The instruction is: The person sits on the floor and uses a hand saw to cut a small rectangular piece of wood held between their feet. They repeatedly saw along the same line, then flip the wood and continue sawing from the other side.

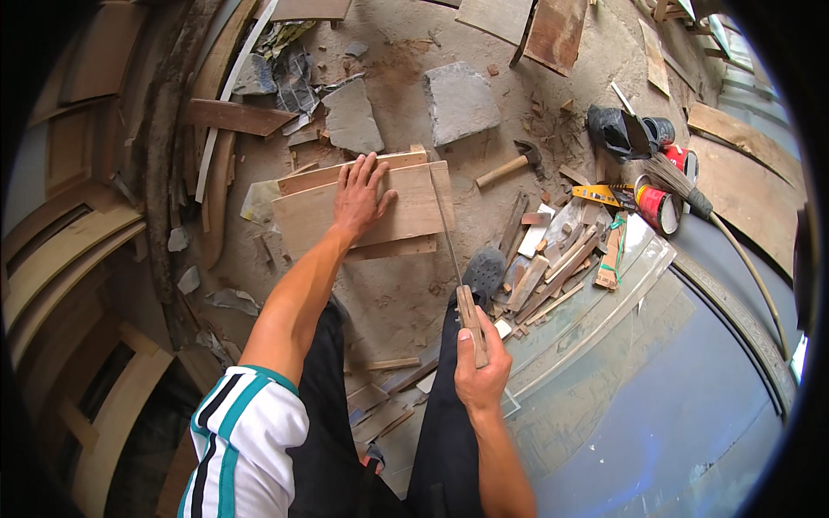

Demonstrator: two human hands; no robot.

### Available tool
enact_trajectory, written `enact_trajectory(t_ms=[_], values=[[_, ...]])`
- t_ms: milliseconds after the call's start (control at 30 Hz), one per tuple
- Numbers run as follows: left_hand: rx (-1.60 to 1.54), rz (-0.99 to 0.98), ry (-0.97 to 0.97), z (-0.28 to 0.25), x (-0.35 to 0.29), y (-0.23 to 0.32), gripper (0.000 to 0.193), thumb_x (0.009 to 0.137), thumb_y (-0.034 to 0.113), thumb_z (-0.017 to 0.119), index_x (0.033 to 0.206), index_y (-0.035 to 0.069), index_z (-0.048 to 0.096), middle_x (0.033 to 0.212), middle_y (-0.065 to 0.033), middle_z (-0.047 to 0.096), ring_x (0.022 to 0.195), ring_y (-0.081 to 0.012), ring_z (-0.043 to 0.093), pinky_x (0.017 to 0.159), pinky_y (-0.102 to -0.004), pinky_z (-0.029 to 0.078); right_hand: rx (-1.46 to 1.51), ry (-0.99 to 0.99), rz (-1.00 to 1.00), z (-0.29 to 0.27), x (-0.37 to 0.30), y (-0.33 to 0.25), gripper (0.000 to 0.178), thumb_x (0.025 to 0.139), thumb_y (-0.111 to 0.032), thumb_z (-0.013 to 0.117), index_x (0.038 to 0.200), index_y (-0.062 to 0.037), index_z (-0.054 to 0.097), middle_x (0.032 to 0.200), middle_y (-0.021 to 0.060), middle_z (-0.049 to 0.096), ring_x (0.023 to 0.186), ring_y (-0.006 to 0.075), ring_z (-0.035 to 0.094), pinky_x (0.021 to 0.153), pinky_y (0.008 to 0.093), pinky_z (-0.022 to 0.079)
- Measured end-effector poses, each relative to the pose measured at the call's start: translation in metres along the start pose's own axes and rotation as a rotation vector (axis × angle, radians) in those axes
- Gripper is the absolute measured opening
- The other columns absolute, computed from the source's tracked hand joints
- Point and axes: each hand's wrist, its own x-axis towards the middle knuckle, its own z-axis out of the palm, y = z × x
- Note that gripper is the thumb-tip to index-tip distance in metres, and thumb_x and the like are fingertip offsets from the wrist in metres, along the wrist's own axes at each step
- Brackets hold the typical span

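Note:
A flat wooden board (401, 207) lies across other wood pieces in front of me, raised off the ground. My left hand (361, 197) presses on its top with the fingers spread toward the far edge. My right hand (481, 367) is wrapped round the wooden handle of a handsaw (467, 315). The saw's thin blade runs away from me to the board's right end and meets the wood there, leaving a narrow strip on its right side. How deep the blade sits in the wood I cannot tell.
A hammer (505, 170) lies beyond the board to the right. Wood offcuts (561, 259) are heaped at right, near paint cans (656, 207), a brush (678, 180) and a black bag (617, 132). Concrete slabs (460, 102) lie behind. A blue-grey panel (648, 388) covers the lower right; wooden frames (78, 242) stand left.

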Motion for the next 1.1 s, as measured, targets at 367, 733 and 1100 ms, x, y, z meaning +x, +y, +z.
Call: enact_trajectory(t_ms=[367, 733, 1100], values=[[-0.209, -0.087, -0.527, -0.035, 0.044, -0.057, 0.09, 0.066, 0.091, 0.062, 0.089, 0.004, 0.062, 0.08, -0.0203, 0.07, 0.082, -0.0406, 0.071, 0.073, -0.0507, 0.053, -0.034, 0.058, 0.024, -0.004, -0.022, 0.012, 0.04, 0.096, -0.014, 0.064, 0.129, 0.0078, 0.062, 0.109, 0.0262, 0.072, 0.097, 0.0319, 0.074, 0.086, 0.0382, 0.055], [-0.283, -0.318, -0.529, -0.049, -0.038, -0.032, 0.094, 0.063, 0.088, 0.069, 0.095, 0.0, 0.067, 0.072, -0.0188, 0.07, 0.074, -0.0379, 0.072, 0.072, -0.0479, 0.057, -0.095, -0.066, 0.047, -0.025, -0.044, -0.017, 0.043, 0.092, -0.011, 0.067, 0.13, 0.0084, 0.06, 0.102, 0.0274, 0.073, 0.088, 0.0337, 0.076, 0.077, 0.0365, 0.059], [-0.315, -0.321, -0.633, -0.021, 0.015, -0.077, 0.108, 0.059, 0.093, 0.065, 0.113, -0.001, 0.067, 0.094, -0.0244, 0.072, 0.096, -0.0408, 0.07, 0.083, -0.0507, 0.054, -0.068, -0.047, 0.083, 0.004, 0.001, -0.027, 0.041, 0.095, -0.015, 0.065, 0.13, 0.0067, 0.061, 0.103, 0.0258, 0.074, 0.091, 0.0321, 0.076, 0.079, 0.0369, 0.057]])
